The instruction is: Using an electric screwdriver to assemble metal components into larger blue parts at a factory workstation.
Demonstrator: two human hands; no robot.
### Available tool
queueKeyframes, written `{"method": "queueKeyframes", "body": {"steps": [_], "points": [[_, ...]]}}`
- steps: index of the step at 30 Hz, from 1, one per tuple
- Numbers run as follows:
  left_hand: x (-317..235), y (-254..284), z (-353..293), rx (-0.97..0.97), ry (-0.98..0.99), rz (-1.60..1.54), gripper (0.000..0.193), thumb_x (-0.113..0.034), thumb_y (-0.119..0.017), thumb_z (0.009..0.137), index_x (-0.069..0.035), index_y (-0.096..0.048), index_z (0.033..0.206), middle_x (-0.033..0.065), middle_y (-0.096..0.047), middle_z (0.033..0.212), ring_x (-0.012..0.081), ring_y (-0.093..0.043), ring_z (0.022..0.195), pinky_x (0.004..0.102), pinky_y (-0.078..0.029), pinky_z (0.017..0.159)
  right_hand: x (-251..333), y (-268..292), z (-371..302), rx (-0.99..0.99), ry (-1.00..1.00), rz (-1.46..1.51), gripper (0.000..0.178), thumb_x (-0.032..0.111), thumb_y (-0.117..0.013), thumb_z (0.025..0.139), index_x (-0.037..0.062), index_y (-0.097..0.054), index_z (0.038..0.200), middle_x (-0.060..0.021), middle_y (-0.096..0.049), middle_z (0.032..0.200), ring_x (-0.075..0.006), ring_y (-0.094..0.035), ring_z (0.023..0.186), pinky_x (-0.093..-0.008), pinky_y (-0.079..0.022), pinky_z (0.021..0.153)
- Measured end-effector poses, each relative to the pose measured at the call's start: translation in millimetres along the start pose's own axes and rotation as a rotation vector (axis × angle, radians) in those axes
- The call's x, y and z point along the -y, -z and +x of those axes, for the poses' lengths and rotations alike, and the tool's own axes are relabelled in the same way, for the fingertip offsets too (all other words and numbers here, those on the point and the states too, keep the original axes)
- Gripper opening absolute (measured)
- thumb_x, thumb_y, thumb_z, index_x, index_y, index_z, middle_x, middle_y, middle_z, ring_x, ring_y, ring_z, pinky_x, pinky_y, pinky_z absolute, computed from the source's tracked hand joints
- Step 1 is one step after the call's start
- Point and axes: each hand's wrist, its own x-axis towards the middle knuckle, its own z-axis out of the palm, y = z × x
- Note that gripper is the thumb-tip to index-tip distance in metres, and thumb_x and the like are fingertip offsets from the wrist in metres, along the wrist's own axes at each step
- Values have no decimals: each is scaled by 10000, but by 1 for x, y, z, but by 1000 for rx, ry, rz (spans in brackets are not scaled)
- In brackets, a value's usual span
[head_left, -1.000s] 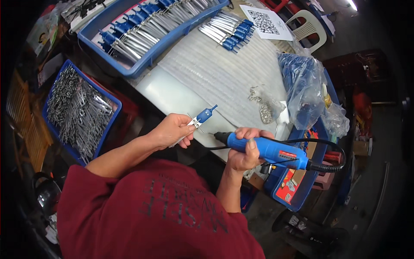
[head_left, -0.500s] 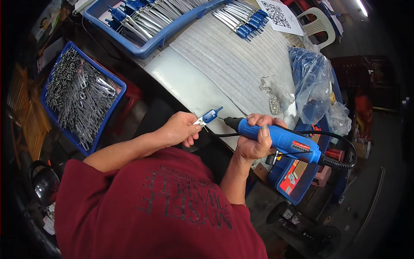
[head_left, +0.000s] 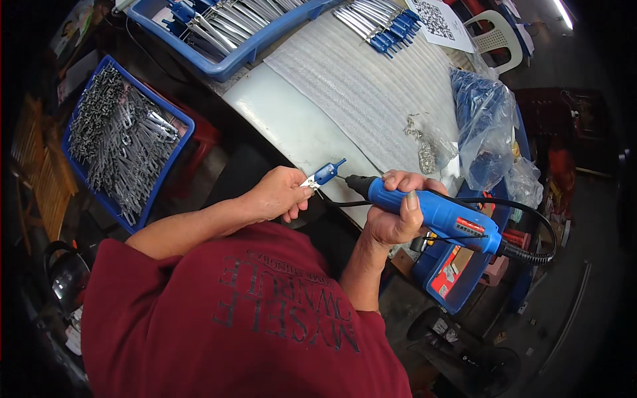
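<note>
My left hand (head_left: 282, 194) is closed on a slim metal piece with a blue end (head_left: 325, 174), whose thin tip points up and to the right. In my right hand (head_left: 398, 215) lies a blue corded electric screwdriver (head_left: 431, 213), with the fingers wrapped around its body and the thumb on top. The bit of the screwdriver is at the side of the blue end; whether it touches a screw there is too small to tell. Both hands are above the near edge of the worktable (head_left: 279, 119). Finished-looking blue-ended metal pieces (head_left: 385, 26) lie in a row on the table's far side.
A blue tray (head_left: 229, 66) of similar blue-ended pieces stands at the table's far left. Left of the table is a blue crate (head_left: 179, 156) heaped with metal parts. Small metal parts in a clear bag (head_left: 426, 156), plastic wrapping (head_left: 484, 126) and a blue bin (head_left: 458, 302) are to the right.
My hands keep their grips on the blue-ended piece and the screwdriver, and the two stay close together. The whole view has shifted slightly.
</note>
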Motion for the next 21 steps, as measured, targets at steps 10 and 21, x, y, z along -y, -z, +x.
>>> {"method": "queueKeyframes", "body": {"steps": [10,21], "points": [[0,-1,0,6,15,-15,155,-119,-430,797,-20,-469,685,22,-490,580,70,-460,443,190,-384,381,2,-5,0,71,-34,-64,390,104,-530,602,108,-408,972,-69,-453,678,-193,-466,589,-316,-393,597],[-6,-2,-3,-14,21,-26,148,-92,-421,773,-1,-463,664,32,-483,566,70,-446,409,198,-376,347,0,-8,2,106,-29,-66,387,104,-531,603,99,-417,973,-69,-458,673,-190,-465,585,-315,-394,585]]}}
